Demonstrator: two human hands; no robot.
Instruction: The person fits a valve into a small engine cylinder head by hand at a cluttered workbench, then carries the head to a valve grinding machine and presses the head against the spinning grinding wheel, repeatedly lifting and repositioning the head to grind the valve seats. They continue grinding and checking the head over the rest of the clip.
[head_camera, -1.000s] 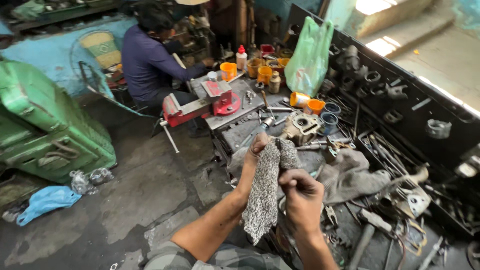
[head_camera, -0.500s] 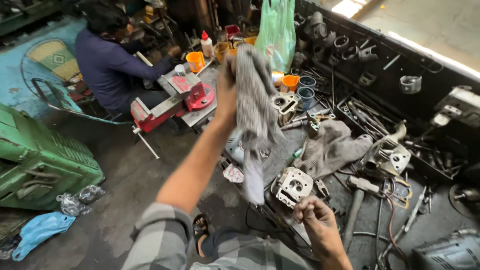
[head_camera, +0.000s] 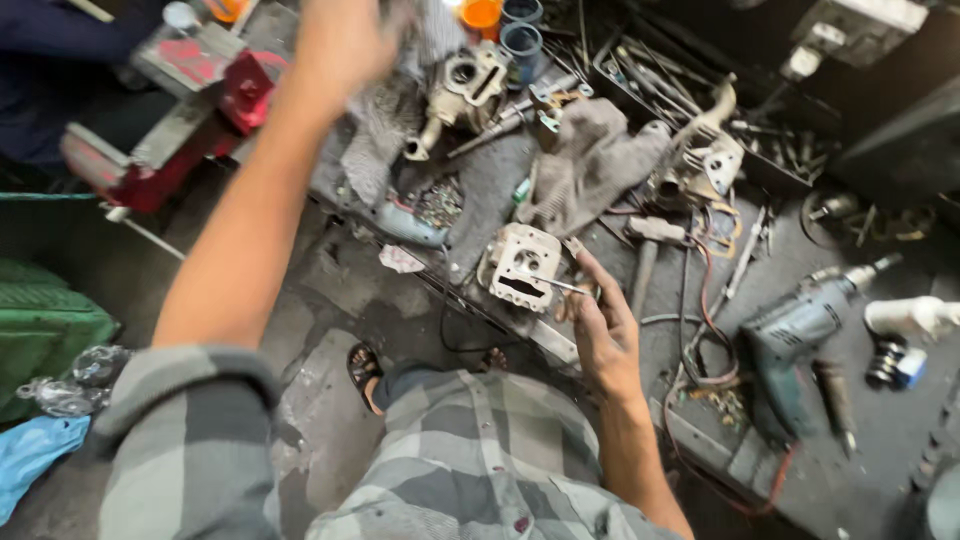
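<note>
A: Where's the casting?

B: Pale metal engine part (head_camera: 522, 265), near edge of the bench, middle of the scene, lying on the dark top (head_camera: 480, 190). Right hand (head_camera: 603, 325) is right beside it, fingers half curled, pinching a thin metal rod (head_camera: 560, 286) whose tip rests at the part's right side. Can't tell if the rod goes into a hole.

A: Other hand?

B: Left hand (head_camera: 345, 40) is up at the far side, blurred, gripping a grey rag (head_camera: 385, 120) that hangs down over the bench.

A: Risks?

B: I'd say the part sits close to the bench lip; a sideways push w/ the rod could slide it off toward the sandalled foot (head_camera: 367, 375) below. Also the swinging rag could snag the second casting (head_camera: 462, 85) behind it & drag small bits off.

A: Counts?

B: 2 pale castings on the bench, plus 1 more bracket-like piece (head_camera: 712, 160) far right. 1 grey cloth heap (head_camera: 590, 160). 1 blue-grey power drill (head_camera: 800, 330) on the right. 1 red vise (head_camera: 190, 110) far left. 1 orange cup (head_camera: 482, 15), 2 dark blue cups (head_camera: 522, 30) at the far edge.
</note>
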